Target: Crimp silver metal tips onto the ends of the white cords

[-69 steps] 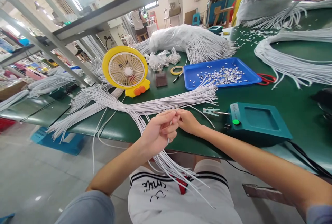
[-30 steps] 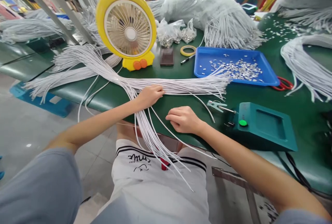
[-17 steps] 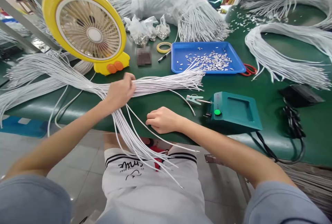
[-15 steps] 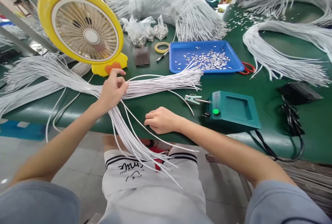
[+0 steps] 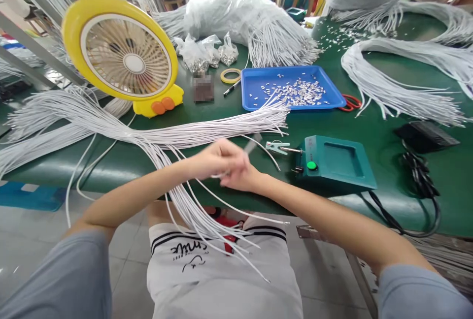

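My left hand (image 5: 219, 156) is blurred by motion, its fingers bent in a pinch in front of my right hand (image 5: 246, 178). A pale, smeared strip sticks out past the left fingertips; what it is cannot be made out. My right hand rests at the table's front edge, its fingers largely covered by the left. Behind both hands lies a bundle of white cables (image 5: 207, 129), its tips touching the blue tray (image 5: 258, 87). Part of the bundle, several loose cables (image 5: 192, 210), bends over the edge towards my lap.
A yellow fan (image 5: 121, 53) stands at the back left. A green device with a clip (image 5: 336, 161) sits to the right, beside a black power adapter (image 5: 424, 134). Further back are yellow tape (image 5: 230, 76), red-handled scissors (image 5: 351, 103), bagged cables (image 5: 236, 18) and a coiled bundle (image 5: 369, 68).
My left hand has left the cable bundle near the fan and moved right, to my right hand. The right hand has shifted slightly right. The camera view has tilted up a little.
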{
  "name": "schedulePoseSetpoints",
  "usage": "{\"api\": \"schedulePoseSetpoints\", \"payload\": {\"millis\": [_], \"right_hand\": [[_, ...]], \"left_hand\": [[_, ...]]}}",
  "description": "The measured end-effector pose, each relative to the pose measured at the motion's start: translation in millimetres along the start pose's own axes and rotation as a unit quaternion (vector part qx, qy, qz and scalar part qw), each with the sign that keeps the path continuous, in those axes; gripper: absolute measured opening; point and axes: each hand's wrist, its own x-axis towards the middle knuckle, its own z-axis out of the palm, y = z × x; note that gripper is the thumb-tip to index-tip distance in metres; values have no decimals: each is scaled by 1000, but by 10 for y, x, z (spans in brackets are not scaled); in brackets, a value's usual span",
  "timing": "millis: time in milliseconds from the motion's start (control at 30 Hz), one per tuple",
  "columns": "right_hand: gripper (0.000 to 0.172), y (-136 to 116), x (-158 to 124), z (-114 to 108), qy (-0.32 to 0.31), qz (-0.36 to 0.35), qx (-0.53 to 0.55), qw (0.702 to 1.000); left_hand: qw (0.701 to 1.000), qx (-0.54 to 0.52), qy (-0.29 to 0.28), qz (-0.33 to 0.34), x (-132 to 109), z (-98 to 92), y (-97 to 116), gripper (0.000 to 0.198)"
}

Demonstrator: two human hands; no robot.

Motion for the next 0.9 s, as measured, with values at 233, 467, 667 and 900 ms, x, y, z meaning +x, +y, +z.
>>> {"api": "schedulePoseSetpoints", "payload": {"millis": [233,467,667,900], "right_hand": [[29,-345,-171,193,-192,-82,79,975],[24,-180,-159,57,68,-196,97,973],[17,55,78,-260,445,10,125,887],[19,206,149,-220,357,153,277,879]], "left_hand": [[933,-167,297,118,160,-529,-162,29],[939,-118,300,125,152,-451,-358,28],[952,-70,284,86,182,-479,-436,28],[965,-63,241,78,162,-493,-458,27]]}}
